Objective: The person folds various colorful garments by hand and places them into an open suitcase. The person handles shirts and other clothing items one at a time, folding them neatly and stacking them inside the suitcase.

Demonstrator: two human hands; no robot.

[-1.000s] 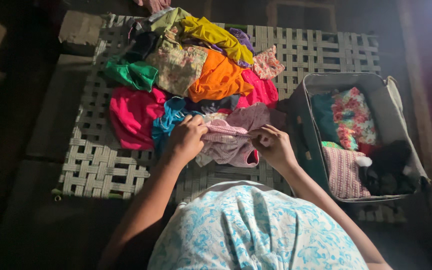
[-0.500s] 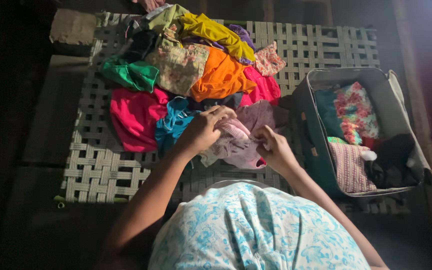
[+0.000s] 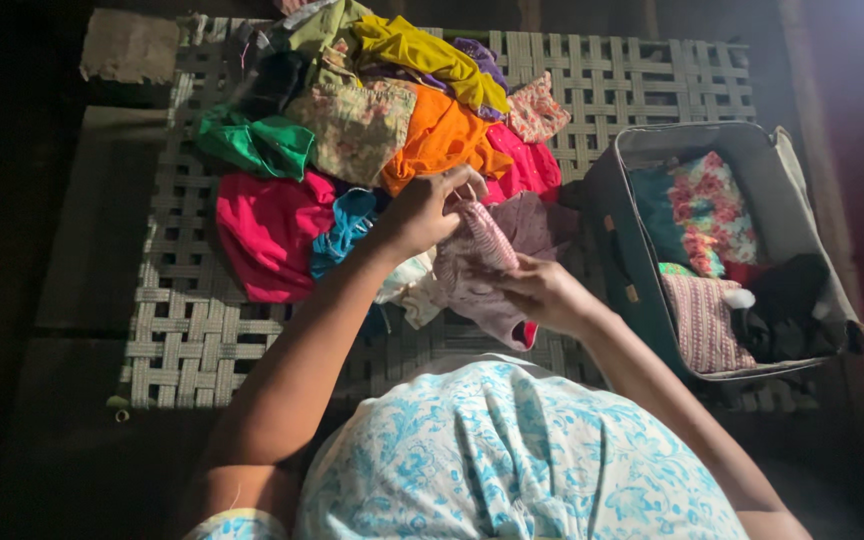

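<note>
Two bare hands work a pale pink striped cloth garment (image 3: 482,265) at the near edge of a heap of bright crumpled clothes (image 3: 382,120) on a grey woven-strap cot (image 3: 202,340): the left hand (image 3: 422,212) has its fingers curled tight around the garment's upper fold, lifting it just above the heap. Lower down, the right hand (image 3: 542,292) pinches the same garment with fingers closed on its fabric. Beside the heap, to the right, an open grey fabric suitcase (image 3: 792,200) holds folded floral and striped clothes.
</note>
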